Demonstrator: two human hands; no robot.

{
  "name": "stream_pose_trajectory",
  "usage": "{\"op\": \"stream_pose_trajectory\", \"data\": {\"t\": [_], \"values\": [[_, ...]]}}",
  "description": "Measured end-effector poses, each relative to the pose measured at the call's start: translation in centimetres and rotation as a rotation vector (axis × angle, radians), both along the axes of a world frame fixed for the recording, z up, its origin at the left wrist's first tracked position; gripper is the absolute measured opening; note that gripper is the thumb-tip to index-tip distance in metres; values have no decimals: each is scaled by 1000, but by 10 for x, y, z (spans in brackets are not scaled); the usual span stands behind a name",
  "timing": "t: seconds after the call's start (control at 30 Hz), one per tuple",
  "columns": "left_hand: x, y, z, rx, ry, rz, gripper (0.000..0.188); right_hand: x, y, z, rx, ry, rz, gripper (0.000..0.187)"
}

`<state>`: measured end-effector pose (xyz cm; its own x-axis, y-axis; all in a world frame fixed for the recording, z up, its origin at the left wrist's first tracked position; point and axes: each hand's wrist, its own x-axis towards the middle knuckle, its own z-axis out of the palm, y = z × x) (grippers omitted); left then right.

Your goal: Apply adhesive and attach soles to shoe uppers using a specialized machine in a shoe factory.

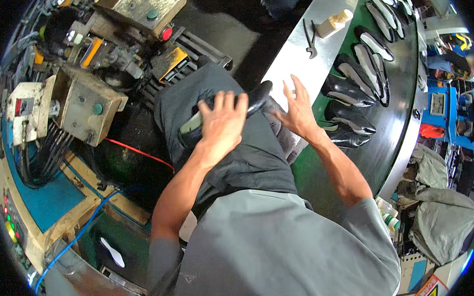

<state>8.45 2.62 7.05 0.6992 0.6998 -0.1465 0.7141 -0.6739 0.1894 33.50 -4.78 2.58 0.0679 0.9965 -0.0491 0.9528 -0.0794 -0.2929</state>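
A glossy black shoe (258,97) lies across my lap, its pale greenish end (191,124) toward the left. My left hand (223,123) is laid over its middle, fingers across the top, and grips it against my thigh. Just to the right of the shoe's dark end is my right hand (299,108), fingers spread, with nothing seen in it. A grey cloth (287,139) covers part of my right leg beneath that hand. My left palm hides the middle of the shoe.
Pincers (310,40) and a cream bottle (334,23) rest on a metal ledge (292,62). Beyond it, several black shoes (351,122) line a green belt (313,176). Machinery with control boxes (89,108) stands at left, near red and blue hoses. A white sole-shaped piece (112,252) lies lower left.
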Motion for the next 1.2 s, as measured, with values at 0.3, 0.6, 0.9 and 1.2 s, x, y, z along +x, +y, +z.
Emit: {"op": "stream_pose_trajectory", "data": {"t": [0.3,0.6,0.9,1.2], "values": [[-47,31,41,-17,-802,124,82,-49,-13,-25,9,531,-20,93],[-28,27,115,-449,-1114,57,101,-101,34,50,137,1029,-122,86],[-25,18,106,-332,-975,-9,82,-119,23,-7,273,958,-73,83],[-24,59,51,-710,-1404,242,66,-74,-2,84,-517,931,22,92]]}}
